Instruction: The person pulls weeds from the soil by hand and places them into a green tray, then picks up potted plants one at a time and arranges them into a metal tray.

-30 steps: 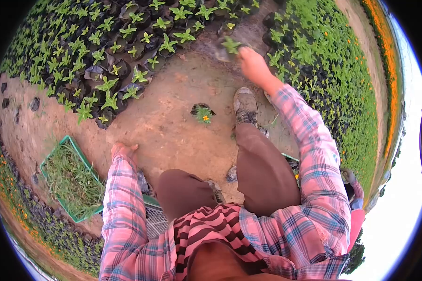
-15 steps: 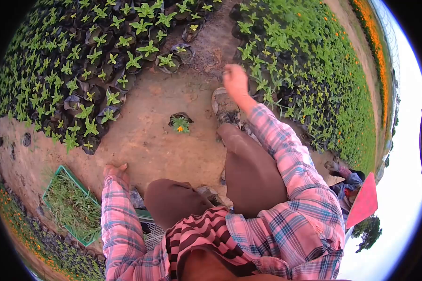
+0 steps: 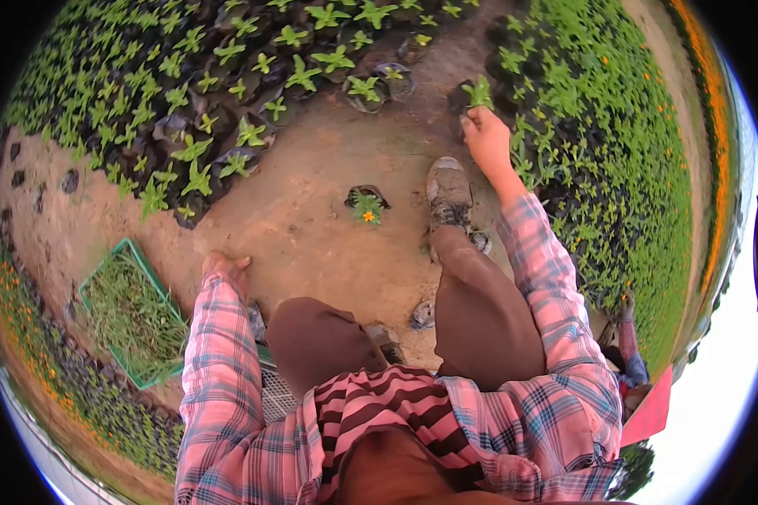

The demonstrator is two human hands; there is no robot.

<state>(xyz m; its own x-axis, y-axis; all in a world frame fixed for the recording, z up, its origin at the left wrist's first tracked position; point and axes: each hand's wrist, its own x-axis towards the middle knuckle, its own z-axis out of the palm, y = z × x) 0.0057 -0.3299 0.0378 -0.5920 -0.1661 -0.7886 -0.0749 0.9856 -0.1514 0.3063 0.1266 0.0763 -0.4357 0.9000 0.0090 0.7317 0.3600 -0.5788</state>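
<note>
My right hand (image 3: 487,141) reaches out to the edge of the right-hand plant bed. Its fingers are curled closed at a green seedling (image 3: 478,91) in a black grow bag (image 3: 458,98); the exact grip is partly hidden. My left hand (image 3: 226,268) hangs low over the bare soil, thumb apart from the fingers and nothing seen in it. To its left stands a green crate (image 3: 156,295) filled with pulled grass and weeds (image 3: 130,311). Between my hands, a small marigold with an orange flower (image 3: 368,215) sits in a black bag on the ground.
Dense rows of bagged seedlings (image 3: 194,151) fill the upper left. Another bed (image 3: 598,168) runs along the right. My shoe (image 3: 449,189) is planted beside that bed. Loose black bags (image 3: 423,315) lie near my feet. Another person (image 3: 630,353) crouches at the far right.
My right hand has moved right to the seedling at the bed's edge. The view has shifted, so the marigold and beds appear further right. My left hand stays low over the soil.
</note>
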